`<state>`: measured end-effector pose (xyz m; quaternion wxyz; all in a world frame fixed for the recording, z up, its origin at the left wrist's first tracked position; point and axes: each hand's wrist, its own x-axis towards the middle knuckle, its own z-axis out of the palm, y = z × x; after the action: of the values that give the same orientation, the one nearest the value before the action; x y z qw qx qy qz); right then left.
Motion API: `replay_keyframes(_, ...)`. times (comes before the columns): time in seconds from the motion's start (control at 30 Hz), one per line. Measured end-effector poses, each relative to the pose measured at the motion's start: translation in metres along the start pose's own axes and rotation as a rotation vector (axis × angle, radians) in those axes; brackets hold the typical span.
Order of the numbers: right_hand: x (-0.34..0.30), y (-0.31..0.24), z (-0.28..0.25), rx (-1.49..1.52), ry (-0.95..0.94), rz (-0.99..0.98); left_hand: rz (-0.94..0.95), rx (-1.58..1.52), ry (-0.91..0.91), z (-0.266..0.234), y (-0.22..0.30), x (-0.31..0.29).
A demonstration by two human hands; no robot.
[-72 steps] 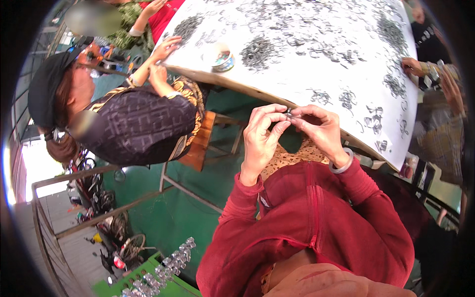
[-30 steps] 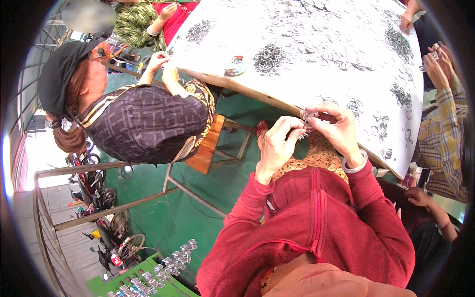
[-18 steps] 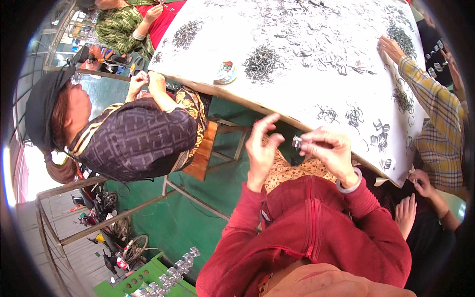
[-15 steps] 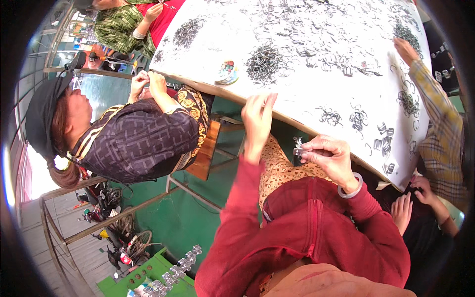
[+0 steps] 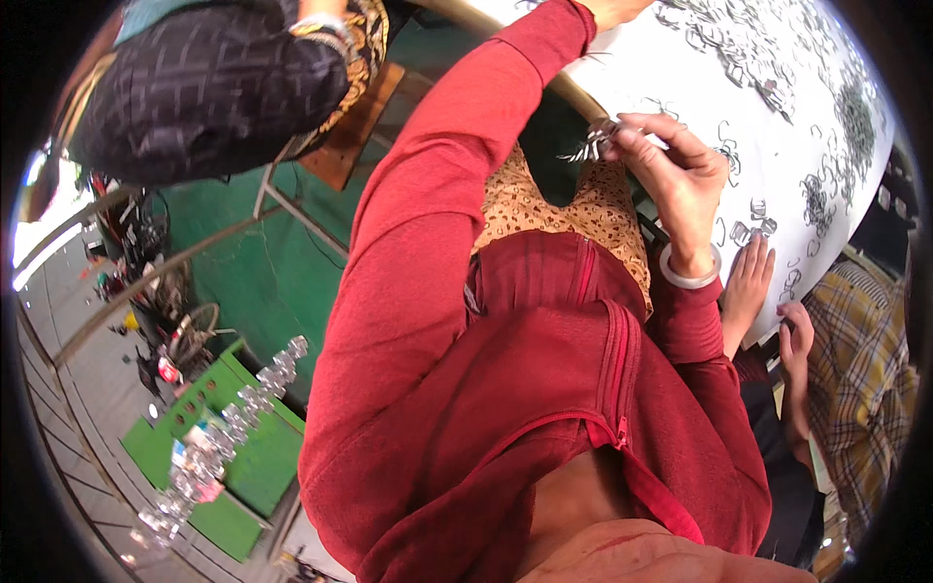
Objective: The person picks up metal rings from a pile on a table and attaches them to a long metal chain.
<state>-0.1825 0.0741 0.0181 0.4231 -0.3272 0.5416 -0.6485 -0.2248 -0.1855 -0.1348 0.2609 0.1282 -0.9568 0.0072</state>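
Note:
My right hand (image 5: pixel 685 175), a pale bangle (image 5: pixel 692 270) at its wrist, is closed in front of the table edge. Its thumb and fingers pinch a small bunch of shiny metal pieces (image 5: pixel 593 144) with thin prongs poking out to the left. My left arm stretches out over the white table (image 5: pixel 671 73); the left hand (image 5: pixel 612 12) is cut off by the upper edge, so its fingers are hidden. Many dark curved wire pieces (image 5: pixel 748 68) are strewn over the tabletop, and a few square metal pieces (image 5: pixel 758 222) lie near the right side.
At the right, a person's hand (image 5: pixel 748 282) rests at the table edge, beside a plaid sleeve (image 5: pixel 846 321). Another person in dark clothes (image 5: pixel 209 92) sits at the left on a wooden stool (image 5: pixel 355 126). A green table (image 5: pixel 258 466) stands at the lower left, near metal rails.
My left arm has reached forward across the table, and its hand has moved up to the picture's edge. The view has shifted downward. My right hand still pinches the metal bunch.

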Motion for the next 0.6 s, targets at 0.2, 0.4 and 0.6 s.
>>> replay_keyframes(0.2,0.000,-0.003,-0.003,0.038,0.059,-0.011,-0.177,-0.607,0.161,-0.116,0.032,-0.008)
replay_keyframes(0.4,0.003,-0.004,0.007,0.023,0.116,0.030,-0.543,-1.074,0.272,-0.236,0.093,-0.083)
replay_keyframes(0.6,0.001,0.001,0.012,0.198,0.105,0.069,-0.395,-0.726,0.270,-0.253,0.115,-0.109)
